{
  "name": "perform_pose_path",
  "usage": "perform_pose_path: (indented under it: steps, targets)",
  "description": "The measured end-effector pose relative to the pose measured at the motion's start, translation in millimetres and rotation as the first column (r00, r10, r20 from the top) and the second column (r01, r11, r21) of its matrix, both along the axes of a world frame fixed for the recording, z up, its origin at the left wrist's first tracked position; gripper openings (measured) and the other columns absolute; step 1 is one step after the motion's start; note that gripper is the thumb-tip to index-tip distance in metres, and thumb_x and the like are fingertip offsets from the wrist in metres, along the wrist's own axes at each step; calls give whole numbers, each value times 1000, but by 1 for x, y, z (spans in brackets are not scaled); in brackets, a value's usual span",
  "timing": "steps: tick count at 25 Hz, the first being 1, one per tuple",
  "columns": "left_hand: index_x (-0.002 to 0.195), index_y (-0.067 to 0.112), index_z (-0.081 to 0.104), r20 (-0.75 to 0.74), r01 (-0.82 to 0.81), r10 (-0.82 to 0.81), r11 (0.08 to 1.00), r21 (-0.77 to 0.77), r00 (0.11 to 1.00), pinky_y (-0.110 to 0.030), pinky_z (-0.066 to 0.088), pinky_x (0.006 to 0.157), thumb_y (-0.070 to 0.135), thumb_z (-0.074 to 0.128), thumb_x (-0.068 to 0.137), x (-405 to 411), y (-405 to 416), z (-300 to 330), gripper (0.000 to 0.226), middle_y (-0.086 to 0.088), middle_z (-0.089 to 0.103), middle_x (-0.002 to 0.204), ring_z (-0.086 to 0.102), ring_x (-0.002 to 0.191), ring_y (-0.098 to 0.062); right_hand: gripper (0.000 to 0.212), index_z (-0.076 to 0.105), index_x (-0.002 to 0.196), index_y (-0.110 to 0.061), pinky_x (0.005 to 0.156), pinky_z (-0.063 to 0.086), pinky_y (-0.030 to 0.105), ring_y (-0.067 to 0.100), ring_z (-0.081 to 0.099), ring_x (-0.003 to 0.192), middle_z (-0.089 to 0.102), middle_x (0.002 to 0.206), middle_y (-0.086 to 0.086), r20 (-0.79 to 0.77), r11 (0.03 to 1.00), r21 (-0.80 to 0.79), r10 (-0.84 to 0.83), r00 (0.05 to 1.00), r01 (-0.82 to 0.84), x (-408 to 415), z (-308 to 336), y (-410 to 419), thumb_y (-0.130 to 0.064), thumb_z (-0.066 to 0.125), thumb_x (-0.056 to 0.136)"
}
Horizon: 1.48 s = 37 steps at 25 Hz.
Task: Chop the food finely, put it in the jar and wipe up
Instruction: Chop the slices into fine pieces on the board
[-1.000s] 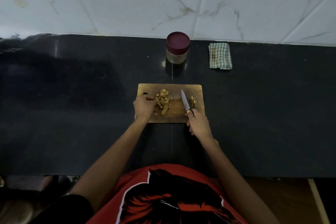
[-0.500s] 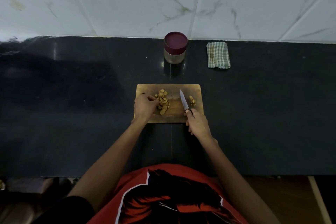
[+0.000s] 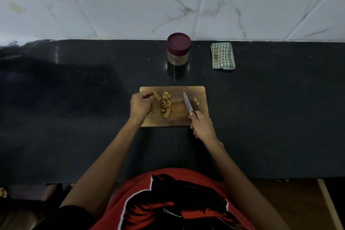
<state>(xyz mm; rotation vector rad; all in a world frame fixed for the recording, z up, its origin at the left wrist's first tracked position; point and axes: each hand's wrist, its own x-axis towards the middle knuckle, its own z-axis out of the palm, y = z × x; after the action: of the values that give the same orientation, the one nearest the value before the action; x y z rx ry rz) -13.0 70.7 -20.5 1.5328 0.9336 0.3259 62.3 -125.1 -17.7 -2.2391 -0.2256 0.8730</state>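
A wooden cutting board [image 3: 179, 119] lies on the black counter. A pile of tan sliced food [image 3: 166, 104] sits on its left half, and a smaller heap of pieces [image 3: 196, 103] lies near its right edge. My left hand [image 3: 140, 105] is at the board's left end, fingers curled, pinching a piece of the food. My right hand [image 3: 202, 124] grips the handle of a small knife [image 3: 187, 104], blade pointing away between the two heaps. A jar [image 3: 178, 50] with a maroon lid on stands behind the board.
A folded green checked cloth [image 3: 222, 55] lies to the right of the jar near the marble-tiled wall. The black counter [image 3: 270, 108] stretches wide to both sides. My red shirt is at the counter's front edge.
My left hand has lifted slightly and drawn a piece of food out of the pile toward the board's left end. The knife and my right hand have hardly moved.
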Motion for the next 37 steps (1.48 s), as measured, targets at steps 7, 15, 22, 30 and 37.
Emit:
perform_pose_path:
  steps: [7, 15, 22, 30, 37]
  targets:
    - [105, 8, 68, 22, 100, -99, 992, -74, 995, -26, 55, 55, 10, 59, 91, 15, -21, -4, 16, -10, 69, 90, 66, 69, -20, 25, 56, 116, -20, 43, 40, 22, 10, 52, 57, 59, 83, 4, -59, 988, 112, 113, 992, -106, -18, 16, 3, -34, 38, 105]
    - [99, 11, 67, 34, 38, -35, 996, -83, 999, -23, 54, 50, 9, 61, 90, 19, -21, -4, 11, -10, 69, 87, 65, 64, -17, 29, 59, 104, -14, 39, 37, 22, 10, 49, 52, 57, 77, 4, -120, 990, 4, 139, 983, -139, -24, 18, -7, -32, 37, 105]
    - [106, 9, 65, -81, 213, -210, 977, 27, 974, -20, 52, 47, 10, 64, 87, 31, -42, 1, 19, -7, 67, 83, 61, 56, -7, 25, 60, 111, -17, 40, 38, 23, 11, 48, 51, 57, 75, 4, -100, 998, 64, -20, 995, 27, -9, 20, -21, -32, 40, 105]
    - [105, 10, 66, -307, 381, -284, 864, 329, 908, -13, 50, 69, 9, 63, 87, 45, -64, -13, 19, -2, 68, 100, 60, 84, -3, 27, 58, 119, -17, 38, 38, 21, 11, 50, 50, 59, 76, 4, -71, 1000, 25, -5, 997, 7, -9, 11, -28, -32, 39, 105]
    - [113, 12, 63, -248, 357, -278, 855, 377, 928, -22, 52, 81, 7, 58, 90, 38, -66, -15, 24, -1, 66, 104, 59, 90, -6, 27, 58, 115, -16, 39, 39, 23, 12, 51, 52, 58, 75, 4, -78, 1000, -9, 3, 997, -3, -9, 7, -26, -32, 38, 105]
